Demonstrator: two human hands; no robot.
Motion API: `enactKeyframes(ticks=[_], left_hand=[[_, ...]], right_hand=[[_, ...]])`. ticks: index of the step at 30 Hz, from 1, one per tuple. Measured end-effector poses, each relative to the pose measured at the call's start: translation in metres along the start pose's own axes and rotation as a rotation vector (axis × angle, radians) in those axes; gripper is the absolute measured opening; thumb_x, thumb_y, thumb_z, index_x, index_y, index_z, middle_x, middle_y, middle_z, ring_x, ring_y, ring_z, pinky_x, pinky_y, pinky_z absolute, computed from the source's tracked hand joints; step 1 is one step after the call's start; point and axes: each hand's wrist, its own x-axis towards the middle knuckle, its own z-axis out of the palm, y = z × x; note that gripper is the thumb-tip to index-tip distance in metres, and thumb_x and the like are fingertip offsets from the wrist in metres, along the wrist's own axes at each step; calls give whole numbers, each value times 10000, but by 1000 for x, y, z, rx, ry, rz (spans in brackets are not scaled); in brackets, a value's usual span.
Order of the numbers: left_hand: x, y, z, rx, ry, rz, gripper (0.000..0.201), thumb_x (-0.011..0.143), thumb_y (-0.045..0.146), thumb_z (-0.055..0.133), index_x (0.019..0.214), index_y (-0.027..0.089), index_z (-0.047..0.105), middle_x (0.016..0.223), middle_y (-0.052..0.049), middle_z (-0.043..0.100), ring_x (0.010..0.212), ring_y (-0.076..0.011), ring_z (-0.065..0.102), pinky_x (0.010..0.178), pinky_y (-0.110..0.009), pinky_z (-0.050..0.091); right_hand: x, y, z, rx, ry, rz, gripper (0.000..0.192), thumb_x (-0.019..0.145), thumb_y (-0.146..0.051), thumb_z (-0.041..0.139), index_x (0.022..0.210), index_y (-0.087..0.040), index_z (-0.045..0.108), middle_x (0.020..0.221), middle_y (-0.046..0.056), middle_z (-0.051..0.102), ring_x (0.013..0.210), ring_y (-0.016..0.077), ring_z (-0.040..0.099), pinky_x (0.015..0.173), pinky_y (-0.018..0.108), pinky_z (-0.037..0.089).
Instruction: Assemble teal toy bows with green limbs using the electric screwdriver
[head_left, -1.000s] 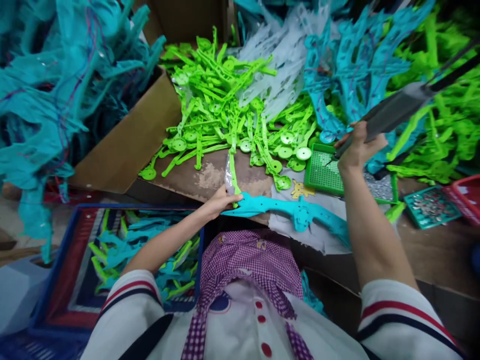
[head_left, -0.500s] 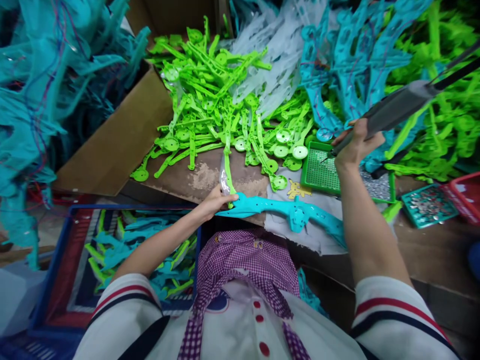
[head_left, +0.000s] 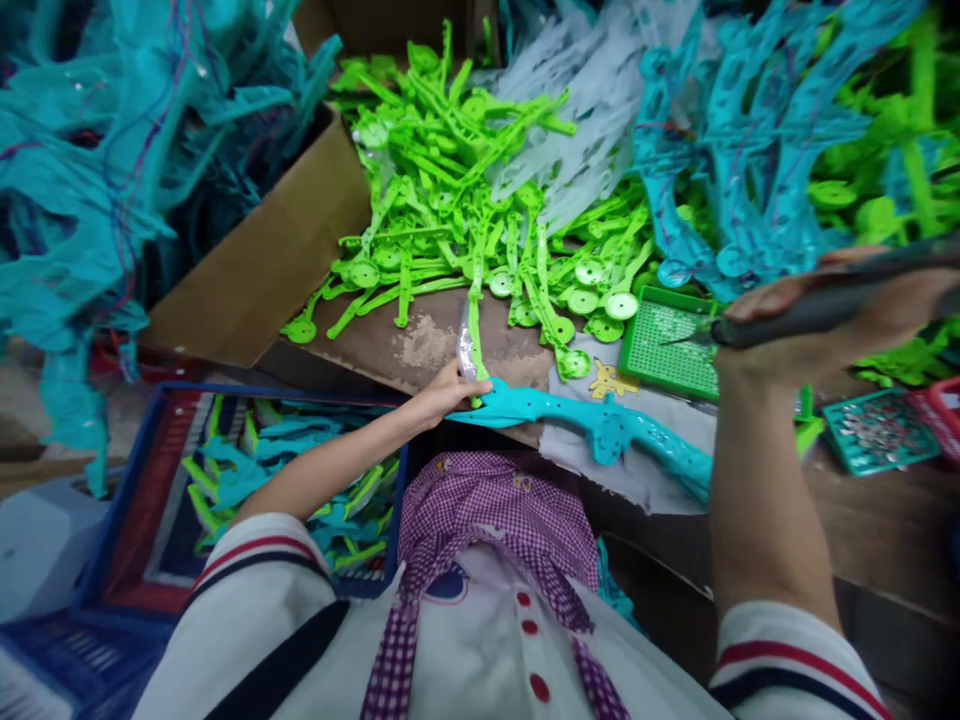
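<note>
The left hand point(head_left: 444, 393) rested at the near edge of the bench point(head_left: 435, 345), its fingers point(head_left: 459, 377) closed on the tapered end of a long turquoise plastic part point(head_left: 592, 425) that lay across a grey cloth point(head_left: 637, 470) just in front of the person; a green strip point(head_left: 474, 345) and a clear sliver stood up beside the same fingers. The right hand point(head_left: 806, 330) was raised above the bench, blurred, its fingers wrapped around a dark power screwdriver point(head_left: 832, 305) whose tip pointed left over a green perforated tray point(head_left: 664, 335). Behind the tray lay a heap of bright green plastic parts point(head_left: 465, 220), with turquoise parts point(head_left: 742, 130) piled to the right of it. A small teal tray of screws point(head_left: 877, 435) sat at the right. Left of the bench, below it, a blue crate point(head_left: 150, 480) held mixed turquoise and green pieces.
</note>
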Motion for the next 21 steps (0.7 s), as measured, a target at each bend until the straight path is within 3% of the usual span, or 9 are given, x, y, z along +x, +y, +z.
enactKeyframes(ticks=[2,4,8,12,21], left_hand=[[1,-2,0,-3,-19,35,482,626,210,879,975,173,548,775,7,676,657,-127,640,606,-257,518],[2,-3,0,-8,-42,49,460,632,201,867,961,172,547,772,13,673,665,-124,633,626,-260,509],[7,-5,-3,13,-82,102,407,642,208,847,926,156,560,755,21,656,652,-101,592,636,-250,465],[9,-6,-4,37,-123,178,346,656,195,817,911,142,590,740,20,640,647,-93,560,622,-245,425],[9,-7,-2,-6,-165,232,283,657,175,785,883,153,616,724,35,647,665,-97,573,639,-242,428]], right_hand=[[-47,-16,24,79,-172,8,553,715,-817,489,746,-268,544,414,-84,353,296,102,308,315,259,227],[-94,-19,48,96,-318,104,534,672,-805,567,741,-276,548,412,-89,357,299,104,333,329,268,299],[-151,-1,80,95,-506,302,474,664,-763,610,773,-304,568,423,-83,411,307,132,379,338,300,361],[-160,16,86,106,-554,284,431,702,-724,609,805,-307,582,460,-77,456,323,124,402,344,284,374],[-166,28,83,77,-588,343,487,648,-717,698,786,-265,581,456,-75,488,353,127,451,387,285,413]])
